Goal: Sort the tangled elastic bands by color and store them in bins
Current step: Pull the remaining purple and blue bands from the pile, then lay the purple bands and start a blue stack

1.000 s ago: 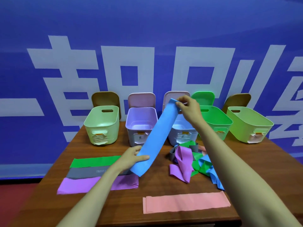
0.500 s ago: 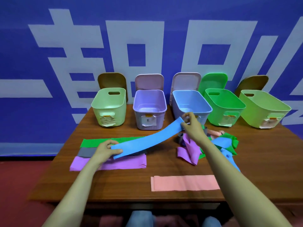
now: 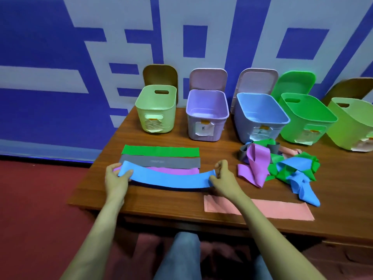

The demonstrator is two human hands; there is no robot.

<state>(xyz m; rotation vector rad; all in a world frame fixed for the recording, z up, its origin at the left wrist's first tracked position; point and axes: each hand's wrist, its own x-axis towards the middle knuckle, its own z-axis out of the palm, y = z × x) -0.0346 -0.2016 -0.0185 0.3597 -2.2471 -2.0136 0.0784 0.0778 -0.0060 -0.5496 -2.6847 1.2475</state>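
Left hand (image 3: 117,177): fingers closed, pinching left end of blue band (image 3: 167,179). Band: flat, smooth strip, sagging slightly between hands, over near edge of purple band (image 3: 171,170). Beyond hands: gray band (image 3: 159,161), then green band (image 3: 160,151), laid flat, parallel. Right hand (image 3: 222,177): fingers closed on band's right end. Right of right hand: tangled pile (image 3: 282,168), purple, green, blue, gray, pink, unsorted. Near side of right hand: pink band (image 3: 282,210), flat. Beyond both hands: bins (image 3: 206,116), appearing empty. Judged progress: untangling partway; binning not begun.
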